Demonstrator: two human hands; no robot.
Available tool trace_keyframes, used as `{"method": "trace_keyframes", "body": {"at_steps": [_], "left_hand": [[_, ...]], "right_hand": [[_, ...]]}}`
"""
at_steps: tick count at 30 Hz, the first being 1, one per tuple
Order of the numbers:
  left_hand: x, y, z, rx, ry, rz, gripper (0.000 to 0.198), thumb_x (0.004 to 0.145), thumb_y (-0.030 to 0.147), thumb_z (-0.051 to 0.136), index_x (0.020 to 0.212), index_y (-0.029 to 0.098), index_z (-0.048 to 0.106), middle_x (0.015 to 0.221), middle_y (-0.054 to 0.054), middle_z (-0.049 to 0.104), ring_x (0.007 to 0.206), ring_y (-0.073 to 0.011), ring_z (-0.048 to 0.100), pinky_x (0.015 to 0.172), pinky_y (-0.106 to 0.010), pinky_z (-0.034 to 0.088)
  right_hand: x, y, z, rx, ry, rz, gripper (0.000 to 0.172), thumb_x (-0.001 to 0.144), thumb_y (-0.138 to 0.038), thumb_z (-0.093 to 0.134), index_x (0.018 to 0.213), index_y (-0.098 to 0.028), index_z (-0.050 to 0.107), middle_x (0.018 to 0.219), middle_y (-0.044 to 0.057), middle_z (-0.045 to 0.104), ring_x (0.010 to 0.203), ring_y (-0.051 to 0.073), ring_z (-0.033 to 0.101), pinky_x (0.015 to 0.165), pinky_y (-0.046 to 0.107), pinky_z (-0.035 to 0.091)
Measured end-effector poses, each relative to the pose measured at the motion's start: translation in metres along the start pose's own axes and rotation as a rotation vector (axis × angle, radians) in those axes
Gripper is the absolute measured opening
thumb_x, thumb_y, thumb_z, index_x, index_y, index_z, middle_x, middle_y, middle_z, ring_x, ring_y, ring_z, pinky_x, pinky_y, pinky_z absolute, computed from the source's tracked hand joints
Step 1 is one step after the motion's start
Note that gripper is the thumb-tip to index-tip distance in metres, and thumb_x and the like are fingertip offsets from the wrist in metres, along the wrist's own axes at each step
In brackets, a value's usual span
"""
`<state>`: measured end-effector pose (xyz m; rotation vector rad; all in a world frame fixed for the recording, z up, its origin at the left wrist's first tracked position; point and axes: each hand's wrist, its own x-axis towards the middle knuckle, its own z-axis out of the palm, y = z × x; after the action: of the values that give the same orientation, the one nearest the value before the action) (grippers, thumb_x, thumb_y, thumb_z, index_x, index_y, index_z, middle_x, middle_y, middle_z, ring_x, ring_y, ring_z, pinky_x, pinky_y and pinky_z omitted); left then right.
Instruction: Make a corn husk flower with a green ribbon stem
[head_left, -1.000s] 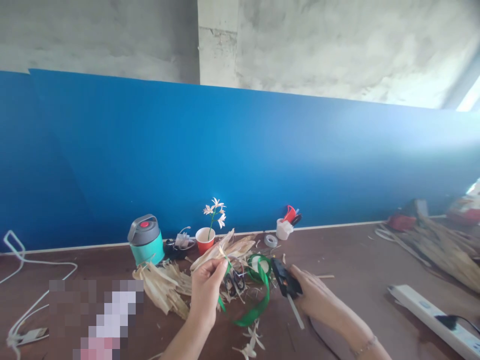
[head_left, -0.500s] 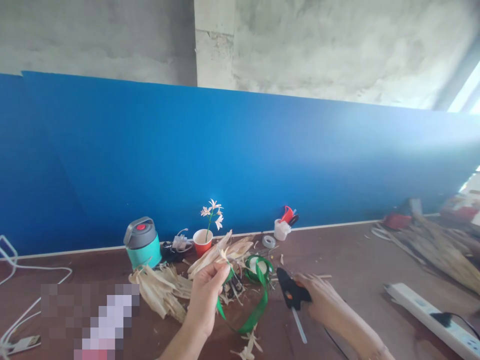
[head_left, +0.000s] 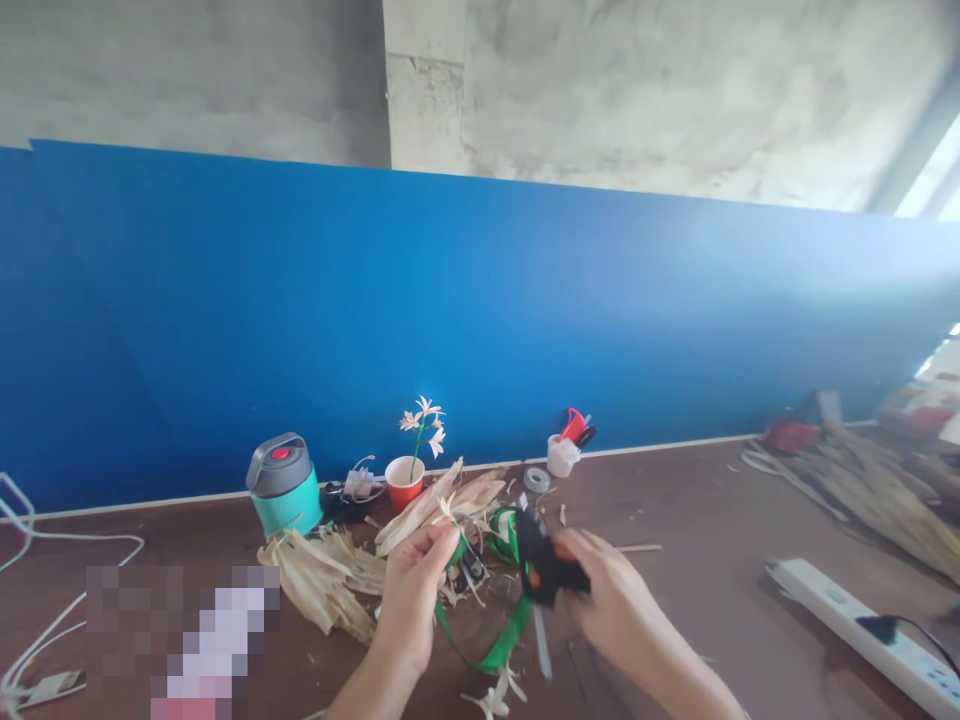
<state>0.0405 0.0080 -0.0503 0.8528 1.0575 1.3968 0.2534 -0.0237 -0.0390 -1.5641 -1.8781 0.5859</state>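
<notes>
My left hand (head_left: 415, 572) pinches a small pale flower (head_left: 445, 508) made of husk between thumb and fingertips. A length of green ribbon (head_left: 507, 640) hangs from the same pinch and loops down to the right. My right hand (head_left: 600, 585) is wrapped round a black glue gun (head_left: 546, 562), blurred by motion, with a translucent glue stick (head_left: 541, 642) sticking out of it toward me. The gun partly hides the green ribbon roll (head_left: 504, 530) behind it. Loose husk flowers (head_left: 495, 695) lie below the ribbon at the bottom edge.
Dried husks (head_left: 322, 580) lie left of my hands. Behind stand a teal container (head_left: 289, 508), a red paper cup (head_left: 405, 490) with a flower stem (head_left: 418, 445), a tape roll (head_left: 537, 480) and a white cup (head_left: 561, 458) of tools. A power strip (head_left: 862, 630) lies right.
My right hand has moved left with the glue gun, closer to my left hand and over the ribbon roll. My left hand stays nearly still with the flower.
</notes>
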Motion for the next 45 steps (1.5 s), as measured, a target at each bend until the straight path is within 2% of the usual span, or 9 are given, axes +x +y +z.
{"method": "trace_keyframes", "body": {"at_steps": [4,8,10,17,22,30,37,42,45], "left_hand": [[0.002,-0.003,-0.001,-0.005,0.011,0.000,0.032,0.060,0.044,0.077,0.062,0.014,0.066,0.054,0.004,0.040,0.050,-0.0071,0.025,0.048,-0.022,0.018],[0.005,-0.004,-0.003,0.014,0.006,0.001,0.032,0.064,0.045,0.075,0.067,0.013,0.067,0.055,0.004,0.041,0.051,-0.0070,0.025,0.048,-0.021,0.019],[0.005,-0.004,-0.003,0.001,0.006,0.012,0.032,0.065,0.044,0.075,0.068,0.013,0.068,0.057,0.004,0.042,0.052,-0.0068,0.025,0.048,-0.020,0.019],[0.003,0.002,-0.001,-0.079,-0.036,0.009,0.034,0.062,0.044,0.078,0.067,0.013,0.067,0.062,0.002,0.045,0.053,-0.0062,0.022,0.047,-0.019,0.018],[0.001,0.006,0.001,-0.116,-0.047,0.007,0.034,0.061,0.044,0.080,0.066,0.013,0.067,0.058,0.004,0.038,0.052,-0.0059,0.021,0.045,-0.019,0.017],[-0.005,0.012,0.003,-0.099,-0.024,0.036,0.035,0.059,0.046,0.080,0.062,0.014,0.066,0.059,0.002,0.046,0.053,-0.0066,0.028,0.047,-0.019,0.024],[-0.006,0.013,0.005,-0.119,-0.019,0.053,0.035,0.058,0.044,0.080,0.057,0.015,0.061,0.055,0.004,0.042,0.052,-0.0070,0.030,0.048,-0.019,0.025],[-0.001,0.012,-0.001,-0.152,0.021,0.068,0.033,0.058,0.044,0.081,0.059,0.015,0.064,0.054,0.004,0.043,0.053,-0.0083,0.037,0.049,-0.019,0.029],[0.005,0.010,-0.008,-0.141,0.086,0.076,0.033,0.058,0.045,0.081,0.065,0.017,0.066,0.057,0.003,0.048,0.054,-0.0081,0.040,0.049,-0.018,0.029]], "right_hand": [[-0.012,0.008,-0.003,0.176,-0.292,-0.083,0.028,0.059,-0.016,0.056,0.085,-0.023,0.065,0.085,0.004,0.065,0.079,0.020,0.058,0.072,0.029,0.046],[0.007,0.037,-0.020,0.469,0.061,0.015,0.039,0.071,-0.032,0.054,0.108,-0.020,0.054,0.093,0.007,0.064,0.075,0.020,0.059,0.064,0.028,0.047],[0.024,0.060,-0.026,0.295,0.291,0.137,0.045,0.070,-0.031,0.053,0.114,-0.018,0.053,0.096,0.009,0.066,0.083,0.024,0.061,0.071,0.033,0.048],[0.029,0.114,-0.005,-0.516,-0.090,0.242,0.070,0.061,0.000,0.045,0.128,-0.019,0.050,0.121,0.011,0.063,0.117,0.026,0.055,0.092,0.034,0.042],[0.024,0.065,-0.006,-0.727,-0.038,0.273,0.046,0.068,-0.003,0.052,0.110,-0.013,0.064,0.115,0.019,0.062,0.114,0.039,0.052,0.088,0.049,0.039],[0.025,-0.041,0.015,0.291,-0.118,-0.051,0.021,0.080,-0.033,0.057,0.081,-0.017,0.070,0.079,0.003,0.065,0.078,0.019,0.058,0.072,0.028,0.043],[0.031,-0.055,0.032,0.405,-0.065,-0.118,0.021,0.077,-0.029,0.059,0.063,-0.015,0.066,0.073,0.005,0.064,0.075,0.018,0.058,0.074,0.029,0.045],[0.035,-0.043,0.020,0.290,-0.152,-0.034,0.047,0.069,-0.037,0.071,0.111,-0.017,0.067,0.105,0.008,0.068,0.097,0.025,0.060,0.084,0.034,0.046],[0.044,-0.027,0.013,0.181,-0.113,0.048,0.037,0.073,-0.036,0.063,0.103,-0.016,0.071,0.099,0.009,0.070,0.090,0.025,0.061,0.081,0.034,0.045]]}}
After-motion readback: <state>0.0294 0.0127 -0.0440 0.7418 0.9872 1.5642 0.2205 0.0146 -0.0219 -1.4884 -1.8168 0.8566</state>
